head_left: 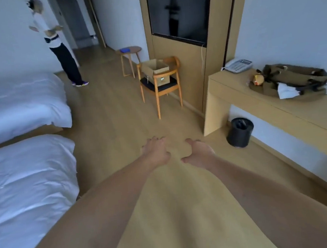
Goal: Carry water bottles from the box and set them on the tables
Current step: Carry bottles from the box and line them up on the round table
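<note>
Wood-plank floor (107, 116) runs from the camera toward a far doorway, a broad open lane between two white beds (25, 173) along its left edge and a long built-in bench (287, 112) along its right edge; the lane is bare of things all the way up to the chair.

Left hand (156, 151) and right hand (197, 152) reach forward side by side over the middle of the floor, just apart; fingers (156, 138) on both loosely curled, released, holding nothing.

Cardboard box (155, 70) sits on the seat of a wooden chair (160, 85), flaps open, well ahead of the hands; chair stands at the floor's right edge against a tall wood panel carrying a dark screen (179, 13); what the box contains cannot be told from here.

Small round bench (129, 50) stands just beyond the chair, a blue object (124, 50) near its left edge.

On the long bench: a telephone (237, 65) at the far corner by the wall; an olive bag (292, 80) further along, close to the wall edge, with the front edge free. A black bin (240, 132) stands on the floor under the bench's open end, near its left leg panel.

Another person (54, 40) stands by the far bed's corner, at the left edge of the lane.
</note>
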A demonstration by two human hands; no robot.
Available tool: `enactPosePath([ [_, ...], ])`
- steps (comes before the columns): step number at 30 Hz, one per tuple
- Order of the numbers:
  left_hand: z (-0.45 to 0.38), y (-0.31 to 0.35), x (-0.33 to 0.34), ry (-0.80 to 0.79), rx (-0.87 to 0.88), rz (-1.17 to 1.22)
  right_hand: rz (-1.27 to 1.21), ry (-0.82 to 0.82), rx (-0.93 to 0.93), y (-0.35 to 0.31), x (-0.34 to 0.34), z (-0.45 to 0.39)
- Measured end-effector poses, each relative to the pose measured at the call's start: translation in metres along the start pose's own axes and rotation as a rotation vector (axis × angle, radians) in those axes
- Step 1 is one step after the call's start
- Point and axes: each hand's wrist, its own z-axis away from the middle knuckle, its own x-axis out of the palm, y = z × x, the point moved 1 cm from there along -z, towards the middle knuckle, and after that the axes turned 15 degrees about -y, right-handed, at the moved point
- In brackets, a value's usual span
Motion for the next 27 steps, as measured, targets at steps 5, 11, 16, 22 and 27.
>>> enactPosePath([
  [5,-0.072,-0.03,-0.03,-0.006,-0.082,0.056,0.033,-0.064,-0.064,-0.031,-0.034,-0.088],
  [11,-0.18,-0.078,-0.07,-0.03,-0.104,0.075,0.094,-0.116,-0.101,-0.071,-0.063,-0.203],
  [16,-0.291,-0.141,-0.13,-0.007,-0.093,0.117,0.08,-0.089,-0.087,-0.128,-0.102,-0.322],
  [22,-0.404,-0.204,-0.211,-0.033,-0.077,0.14,0.009,-0.088,-0.081,-0.202,-0.156,-0.44],
  [27,-0.492,-0.237,-0.266,-0.015,-0.059,0.178,0.038,-0.099,-0.067,-0.238,-0.189,-0.531],
])
